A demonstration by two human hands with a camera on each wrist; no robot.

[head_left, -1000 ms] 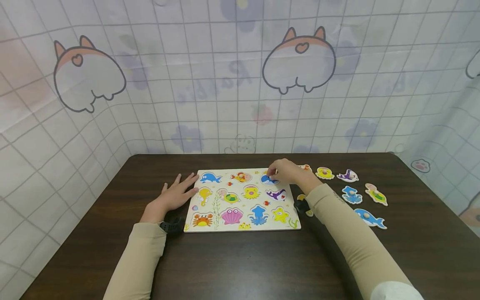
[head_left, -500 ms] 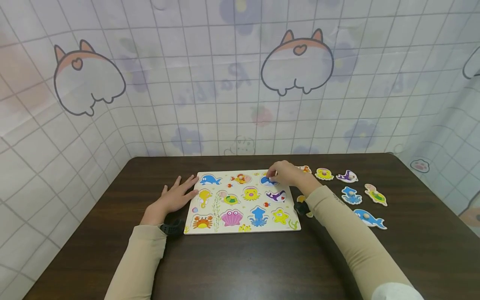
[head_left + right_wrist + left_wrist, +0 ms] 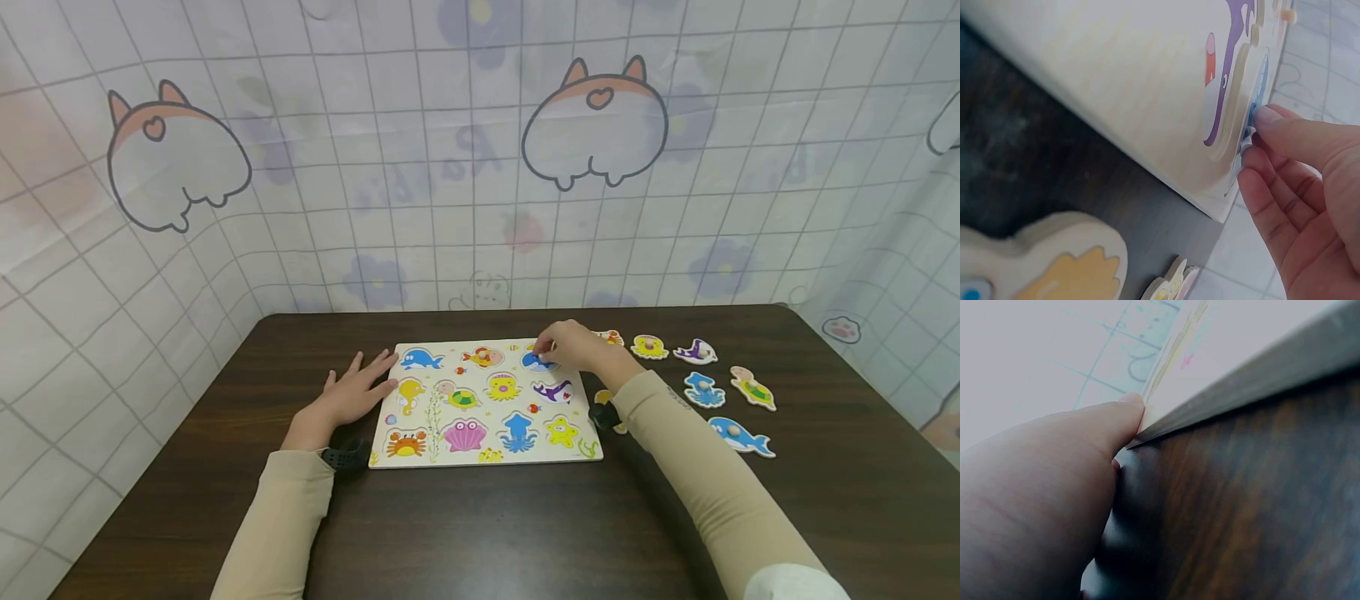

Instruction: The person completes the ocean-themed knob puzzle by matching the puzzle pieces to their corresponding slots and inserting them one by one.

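Observation:
A white wooden puzzle board (image 3: 491, 421) with sea-animal pictures lies on the brown table. My right hand (image 3: 573, 343) is over its far right corner and pinches a blue puzzle piece (image 3: 533, 363) between thumb and fingers. That piece (image 3: 1262, 80) lies at the blue animal's recess in the right wrist view, beside the purple whale picture (image 3: 1234, 47); the fingers partly cover it. My left hand (image 3: 348, 398) rests with spread, straight fingers along the board's left edge. In the left wrist view its thumb (image 3: 1124, 419) touches the board's corner.
Right of the board lie loose pieces: yellow octopus (image 3: 649, 347), purple whale (image 3: 697, 352), blue squid (image 3: 703, 390), turtle (image 3: 753, 388) and blue whale (image 3: 740, 437). An orange crab piece (image 3: 611, 337) and a yellow piece (image 3: 619, 428) are partly behind the right arm. A patterned cloth (image 3: 472, 250) hangs behind.

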